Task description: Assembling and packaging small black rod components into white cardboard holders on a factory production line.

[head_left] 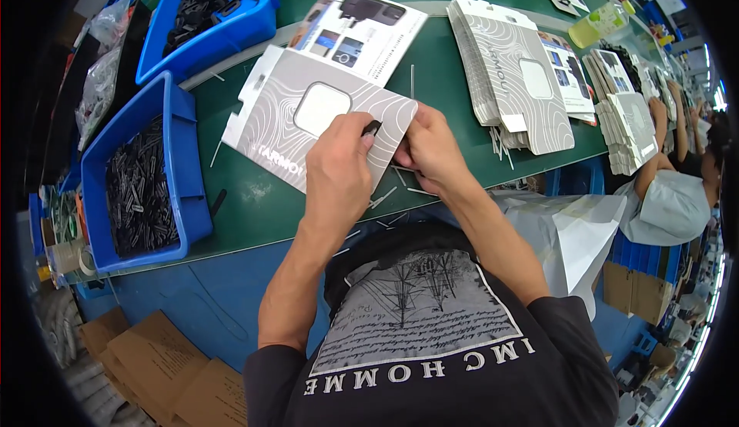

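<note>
A flat grey-and-white printed carton (pixel 265 115) with wavy lines and a square cut-out window lies tilted in front of me. My left hand (pixel 339 161) is closed over its face, pinching a small black plastic piece (pixel 372 128) near the carton's right end; part of that piece is hidden by the fingers. My right hand (pixel 433 150) is closed round the carton's right corner, some of its fingers out of sight behind it. Under the carton's far edge lie more printed cartons (pixel 385 46), showing a white side with pictures.
Thin black parts fill a blue bin (pixel 202 188) at the left; another blue bin (pixel 265 23) behind it holds bulkier black parts. A stack of flat cartons (pixel 504 65) lies on the right of the green table (pixel 254 215). White strips are scattered near the front edge. Co-workers sit farther right.
</note>
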`<state>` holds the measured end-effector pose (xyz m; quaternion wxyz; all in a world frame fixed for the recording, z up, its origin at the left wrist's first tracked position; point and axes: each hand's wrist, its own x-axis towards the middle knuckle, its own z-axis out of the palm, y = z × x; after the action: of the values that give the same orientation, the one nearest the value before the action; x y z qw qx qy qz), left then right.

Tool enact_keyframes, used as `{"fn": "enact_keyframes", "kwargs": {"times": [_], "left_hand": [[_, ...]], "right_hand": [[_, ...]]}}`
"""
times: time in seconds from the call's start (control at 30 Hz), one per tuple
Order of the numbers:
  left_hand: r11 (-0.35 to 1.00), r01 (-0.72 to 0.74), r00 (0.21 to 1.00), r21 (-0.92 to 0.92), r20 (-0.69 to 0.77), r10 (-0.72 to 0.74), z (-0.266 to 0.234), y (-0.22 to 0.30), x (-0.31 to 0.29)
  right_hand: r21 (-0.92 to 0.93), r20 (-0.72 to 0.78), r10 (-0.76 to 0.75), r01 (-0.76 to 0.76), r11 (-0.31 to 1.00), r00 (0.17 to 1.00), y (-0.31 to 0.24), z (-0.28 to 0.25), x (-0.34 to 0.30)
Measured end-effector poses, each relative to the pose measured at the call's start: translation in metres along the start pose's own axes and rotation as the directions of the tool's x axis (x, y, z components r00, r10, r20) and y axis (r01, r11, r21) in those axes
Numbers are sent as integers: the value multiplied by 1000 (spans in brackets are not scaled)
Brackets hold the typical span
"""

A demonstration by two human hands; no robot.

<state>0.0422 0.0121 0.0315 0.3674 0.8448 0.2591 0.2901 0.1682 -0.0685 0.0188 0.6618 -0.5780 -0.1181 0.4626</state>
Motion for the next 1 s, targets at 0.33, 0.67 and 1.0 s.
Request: {"fn": "enact_keyframes", "kwargs": {"times": [0.33, 0.67, 1.0], "left_hand": [[904, -98, 970, 416, -163, 180, 39, -47, -36], [920, -49, 967, 390, -210, 141, 36, -39, -30], [928, -16, 970, 373, -221, 105, 27, -38, -33]], "right_hand": [[-344, 526, -537, 743, 575, 659, -57, 76, 10], [-325, 884, 230, 888, -324, 407, -1, 357, 103], [-203, 843, 371, 869, -450, 389, 23, 374, 104]]}}
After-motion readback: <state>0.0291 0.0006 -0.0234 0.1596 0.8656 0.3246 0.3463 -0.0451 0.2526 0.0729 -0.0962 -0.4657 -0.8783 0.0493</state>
